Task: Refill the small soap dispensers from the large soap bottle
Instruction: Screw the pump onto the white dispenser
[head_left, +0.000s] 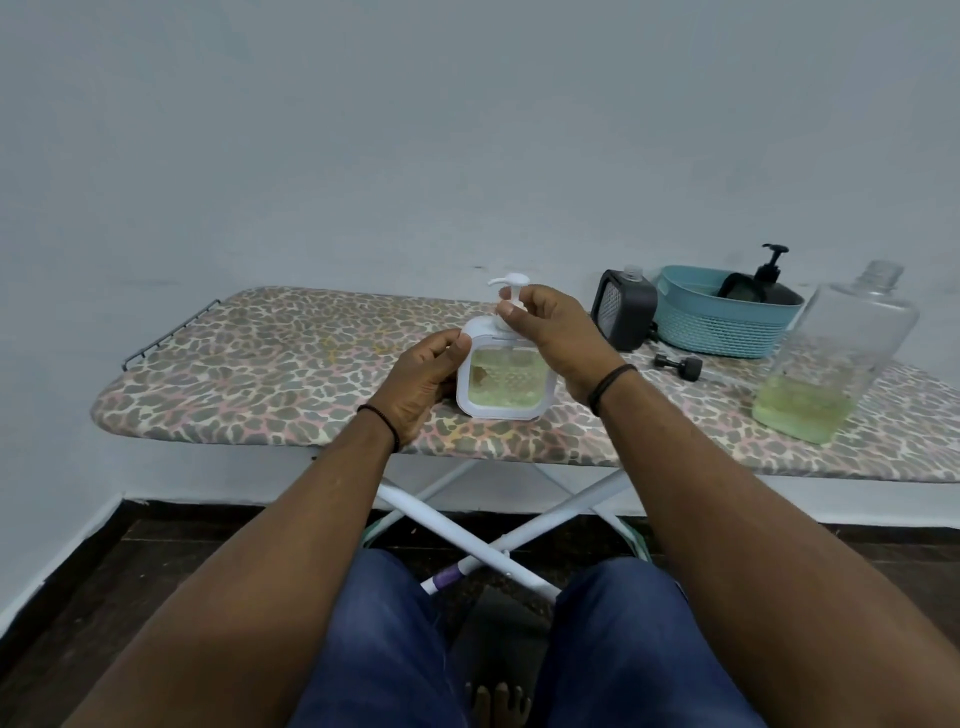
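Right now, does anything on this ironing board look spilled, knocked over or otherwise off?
No spill shows. Two odd bits: a black pump head lies loose on the ironing board, apart from the uncapped dark dispenser, and the large bottle stands open near the front edge. The white dispenser stands upright, held by both hands.

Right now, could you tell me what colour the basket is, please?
The basket is light blue-teal, seen in the head view.

Lighting: dim, even, diffuse; shadows faint. Quality: soft focus throughout, wide-angle bowing toward edges, no glare, colours slightly muted.
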